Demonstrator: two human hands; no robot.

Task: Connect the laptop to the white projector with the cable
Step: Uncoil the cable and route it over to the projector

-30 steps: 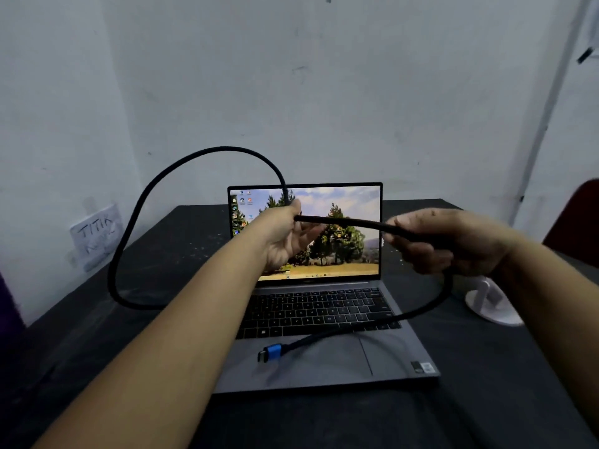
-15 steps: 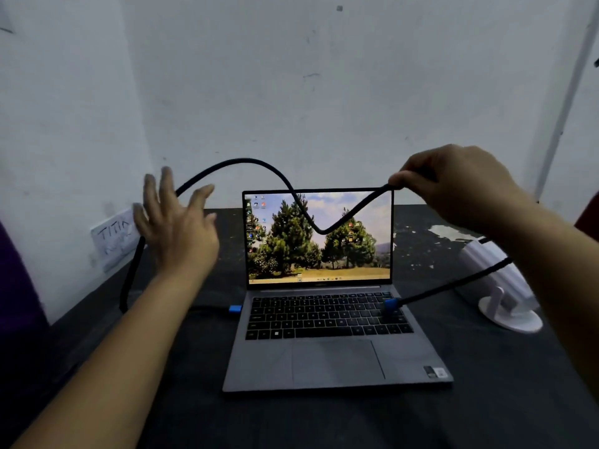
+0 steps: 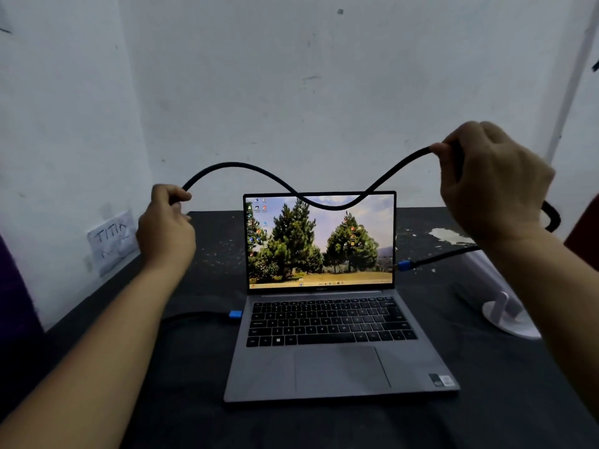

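Note:
An open grey laptop (image 3: 337, 367) stands on the black table (image 3: 201, 384), its screen lit with a picture of trees. A thick black cable (image 3: 246, 168) arches in the air above the screen. My left hand (image 3: 165, 231) pinches it at the left and my right hand (image 3: 489, 189) grips it higher at the right. One blue plug (image 3: 235, 314) lies by the laptop's left side. The other blue plug (image 3: 404, 265) hangs at the screen's right edge. The white projector (image 3: 509, 315) stands at the right, mostly hidden behind my right forearm.
White walls close in behind and to the left of the table. A paper label (image 3: 111, 243) with handwriting is stuck on the left wall. A dark red object (image 3: 585, 234) sits at the far right edge. White paint marks (image 3: 450, 236) show on the table behind the laptop.
My left hand, open half a second ago, has closed on the cable at the left. My right hand has lifted the cable higher, and the right plug has moved off the keyboard to the screen's right edge.

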